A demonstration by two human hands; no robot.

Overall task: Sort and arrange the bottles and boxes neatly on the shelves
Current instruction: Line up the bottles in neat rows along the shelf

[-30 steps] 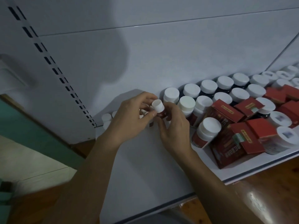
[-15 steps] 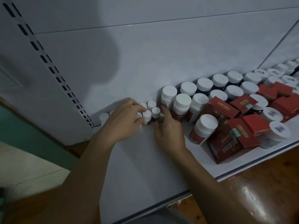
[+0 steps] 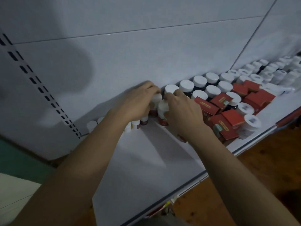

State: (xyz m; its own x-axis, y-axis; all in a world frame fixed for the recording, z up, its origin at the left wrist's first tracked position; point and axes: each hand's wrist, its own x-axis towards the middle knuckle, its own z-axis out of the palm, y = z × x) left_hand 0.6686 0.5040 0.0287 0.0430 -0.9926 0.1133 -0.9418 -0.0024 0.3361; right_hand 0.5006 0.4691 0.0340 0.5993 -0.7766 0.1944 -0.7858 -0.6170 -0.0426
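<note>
Standing on the white shelf [image 3: 146,160], near its left end: two white-capped bottles with red labels, touching one another. Left hand [image 3: 138,101] is curling its fingers round the rear red-label bottle [image 3: 156,99]; right hand [image 3: 184,115] is gripping the front red-label bottle [image 3: 162,111] between curled fingers and thumb. Small white-capped bottles [image 3: 136,123] are standing in a cluster just beside and below the left hand, more showing near the slotted upright [image 3: 40,88]. Dark bottles with white caps [image 3: 200,81] are standing in rows along the back panel [image 3: 146,54], right of the hands. Red boxes [image 3: 234,118] are lying jumbled at the shelf front, among white jars [image 3: 252,122], some tilted. Wooden floor [image 3: 268,168] is showing beyond the shelf edge.
</note>
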